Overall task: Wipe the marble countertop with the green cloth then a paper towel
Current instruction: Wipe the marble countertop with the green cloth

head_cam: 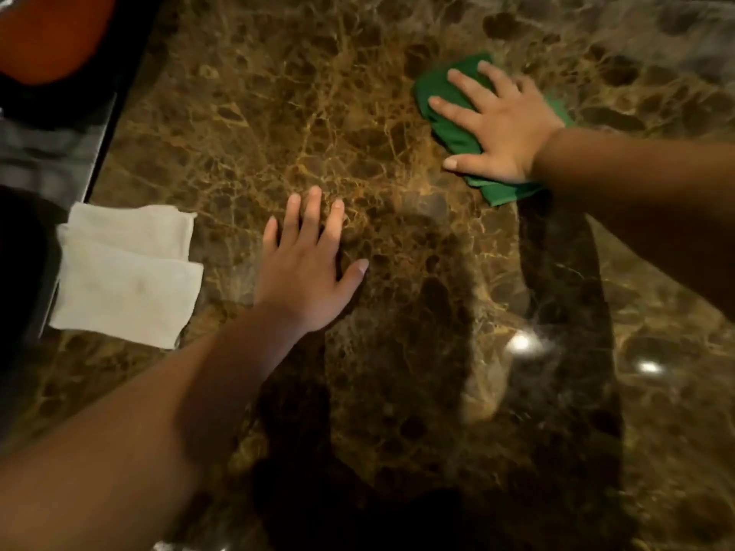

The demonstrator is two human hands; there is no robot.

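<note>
L hand (306, 272) lies flat, fingers straight, mid marble countertop (358, 113); paper towels (127, 272) beside it at worktop's left edge. Farther, R hand (499, 125) presses flat, fingers spread, on green cloth (449, 125).

Middle of green cloth (445, 125) hidden under right hand (503, 129). Both forearms cut off by frame edges. Orange object (55, 33) at top-left cut by edge, blurred, unidentifiable. Dark area beyond tabletop (358, 113) left edge unclear.
</note>
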